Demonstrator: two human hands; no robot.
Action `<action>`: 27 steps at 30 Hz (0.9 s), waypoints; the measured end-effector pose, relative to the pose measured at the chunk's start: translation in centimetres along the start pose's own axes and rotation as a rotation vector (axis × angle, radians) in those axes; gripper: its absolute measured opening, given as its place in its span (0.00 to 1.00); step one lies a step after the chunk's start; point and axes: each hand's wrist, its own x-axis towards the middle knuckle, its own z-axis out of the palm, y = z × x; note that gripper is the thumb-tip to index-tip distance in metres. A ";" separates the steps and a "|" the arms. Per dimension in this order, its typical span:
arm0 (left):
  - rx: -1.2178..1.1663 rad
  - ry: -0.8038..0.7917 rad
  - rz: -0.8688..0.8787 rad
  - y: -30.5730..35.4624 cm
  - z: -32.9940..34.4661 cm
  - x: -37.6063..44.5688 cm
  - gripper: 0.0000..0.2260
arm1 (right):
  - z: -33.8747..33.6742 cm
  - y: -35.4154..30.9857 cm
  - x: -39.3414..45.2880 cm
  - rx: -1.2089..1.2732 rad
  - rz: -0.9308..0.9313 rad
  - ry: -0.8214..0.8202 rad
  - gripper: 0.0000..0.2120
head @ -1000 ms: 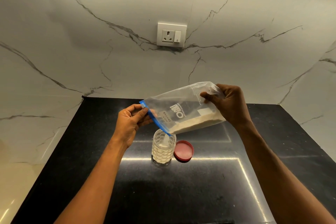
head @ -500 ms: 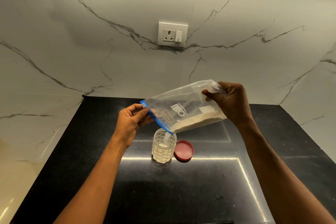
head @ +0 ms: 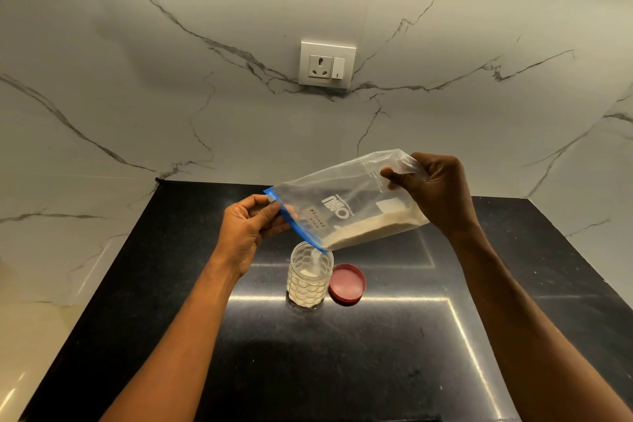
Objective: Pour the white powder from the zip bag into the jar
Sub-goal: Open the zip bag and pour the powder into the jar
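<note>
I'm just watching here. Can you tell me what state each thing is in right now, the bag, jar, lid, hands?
zip bag: open at its blue zip edge, tilted mouth-down over the jar, powder left inside.
white powder: streaming into the jar.
jar: upright, uncapped, partly filled.
red lid: off, lying beside the jar.
left hand: pinching the zip edge.
right hand: holding the bag's raised bottom end.
</note>
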 end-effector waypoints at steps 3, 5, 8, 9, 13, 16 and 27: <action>-0.006 -0.001 0.000 -0.1 -0.1 0.1 0.12 | 0.1 -0.1 0.1 -0.001 -0.006 0.002 0.11; -0.007 -0.001 0.000 -0.1 -0.2 0.1 0.12 | 0.1 0.0 0.1 -0.003 -0.012 -0.008 0.12; -0.002 -0.005 0.006 -0.2 -0.3 0.1 0.12 | 0.0 0.1 0.1 -0.009 -0.015 -0.006 0.11; 0.001 -0.006 0.008 -0.2 -0.3 0.1 0.12 | 0.0 0.0 0.2 -0.005 -0.018 -0.011 0.11; -0.001 0.004 0.004 -0.2 -0.3 0.0 0.13 | 0.2 -0.3 0.3 0.001 -0.026 -0.021 0.10; 0.004 0.001 0.000 -0.1 -0.3 0.0 0.13 | 0.1 -0.3 0.5 -0.008 -0.023 -0.012 0.09; -0.009 0.002 0.003 -0.2 -0.5 0.1 0.10 | 0.3 -0.3 0.3 -0.023 -0.018 -0.022 0.12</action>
